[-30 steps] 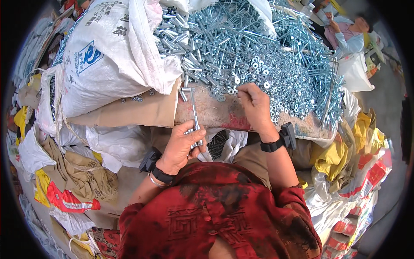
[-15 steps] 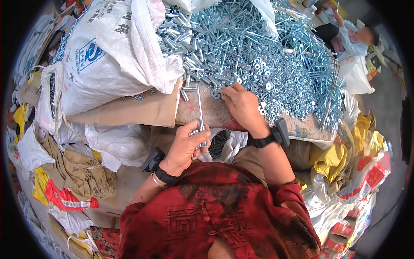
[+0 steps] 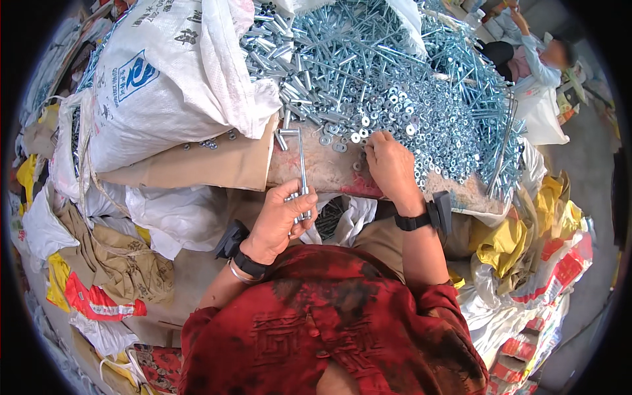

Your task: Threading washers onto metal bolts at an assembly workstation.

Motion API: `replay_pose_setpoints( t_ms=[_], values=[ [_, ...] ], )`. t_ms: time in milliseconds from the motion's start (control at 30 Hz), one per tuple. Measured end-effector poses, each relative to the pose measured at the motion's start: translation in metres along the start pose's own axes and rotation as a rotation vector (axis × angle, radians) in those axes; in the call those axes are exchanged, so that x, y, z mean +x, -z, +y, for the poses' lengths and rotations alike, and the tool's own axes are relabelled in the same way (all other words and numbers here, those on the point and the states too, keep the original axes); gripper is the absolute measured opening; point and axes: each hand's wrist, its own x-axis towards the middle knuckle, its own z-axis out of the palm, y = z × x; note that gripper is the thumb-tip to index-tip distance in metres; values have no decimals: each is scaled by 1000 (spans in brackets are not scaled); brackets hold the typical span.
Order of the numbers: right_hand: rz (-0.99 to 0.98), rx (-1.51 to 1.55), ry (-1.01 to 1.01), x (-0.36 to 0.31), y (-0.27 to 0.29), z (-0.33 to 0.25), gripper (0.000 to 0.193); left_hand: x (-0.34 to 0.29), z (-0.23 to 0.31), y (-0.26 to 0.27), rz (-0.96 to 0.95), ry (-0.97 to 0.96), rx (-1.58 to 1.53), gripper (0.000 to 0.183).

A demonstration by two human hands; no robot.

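Note:
My left hand [image 3: 284, 217] is closed around a long metal bolt [image 3: 302, 161], which points up and away from me past the bench edge. More short metal pieces show between its fingers. At the near edge of a heap of washers [image 3: 428, 141], my right hand [image 3: 394, 170] reaches down with its fingers bent together. Whatever lies under its fingertips is hidden. Just left of it, a few loose washers [image 3: 339, 147] lie on the worn bench top [image 3: 289, 166]. Several metal sleeves [image 3: 289, 132] lie close to the bolt's far end.
Long bolts [image 3: 355, 39] are heaped behind the washers, with sleeves [image 3: 299, 85] at their left. A full white woven sack [image 3: 164, 85] rests on cardboard [image 3: 197, 161] at the left. Yellow and white sacks [image 3: 507, 237] crowd the right. Another person [image 3: 536, 56] sits at the far right.
My right hand has moved right and slightly nearer, away from the loose washers, which now show. My left hand still holds the bolt and has shifted slightly.

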Motion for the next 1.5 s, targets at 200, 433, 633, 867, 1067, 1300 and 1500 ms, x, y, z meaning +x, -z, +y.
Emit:
replay_pose_setpoints(
  t_ms=[200,433,633,867,1067,1300,1500],
  values=[
    [57,11,159,7,1,-11,5,-4,-1,3,18,28,38,15],
    [95,-109,201,17,-22,-11,9,-3,2,-2,16,21,37,13],
    [-91,98,138,-19,1,-8,14,-1,5,8,47,18,18,13],
    [-193,-213,172,-22,-2,-18,13,-4,22,0,86,-55,226,13],
    [-114,339,49,-30,12,-13,7,-1,12,2,223,-506,1555,17],
    [-209,1294,-170,-56,48,-5,6,-3,4,-24,-30,-561,1584,14],
    [-306,1462,-284,-72,56,10,13,8,3,-33,-130,-716,1625,11]
  ],
)
